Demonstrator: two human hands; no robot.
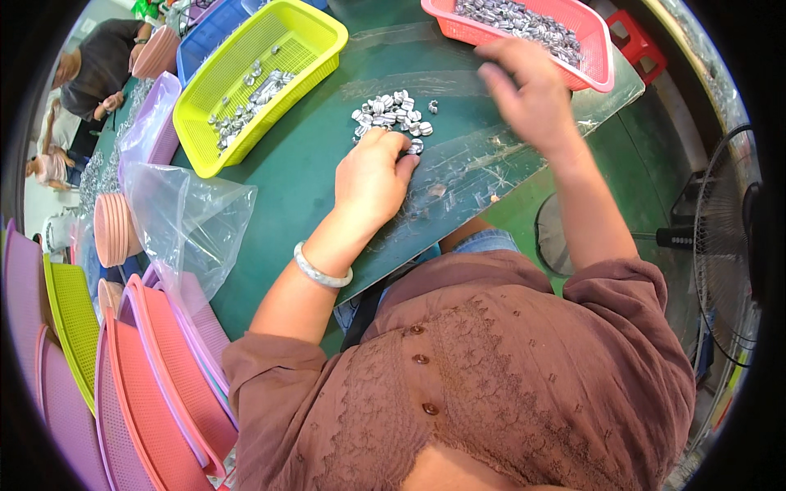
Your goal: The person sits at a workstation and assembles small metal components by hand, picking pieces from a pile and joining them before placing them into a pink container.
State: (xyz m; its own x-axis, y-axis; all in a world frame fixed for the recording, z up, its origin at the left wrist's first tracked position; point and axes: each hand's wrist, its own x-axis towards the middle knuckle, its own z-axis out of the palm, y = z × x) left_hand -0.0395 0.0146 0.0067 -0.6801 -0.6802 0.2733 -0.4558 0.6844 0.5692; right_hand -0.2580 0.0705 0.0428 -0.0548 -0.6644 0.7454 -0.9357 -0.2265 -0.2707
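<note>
A loose pile of small silvery, grooved parts [383,110] lies on the green tabletop. My left hand [370,178], with a pale bangle at the wrist, rests at the near side of this pile. Its fingers are curled, and one small silvery part [415,146] sits at the thumb and fingertip. Over the table's right side, my right hand [532,98] hovers beside the pink basket [602,74], slightly blurred. Its thumb and forefinger are apart, with nothing seen between them; the other fingers are partly hidden. Many similar parts [532,24] fill that basket.
A yellow-green basket [196,151] with some parts stands left of the pile. Clear plastic bags [192,221] hang over the table's left edge, above stacked colored baskets [176,368]. A fan [725,237] and a red stool [639,49] are at right. Other people [102,65] work far left.
</note>
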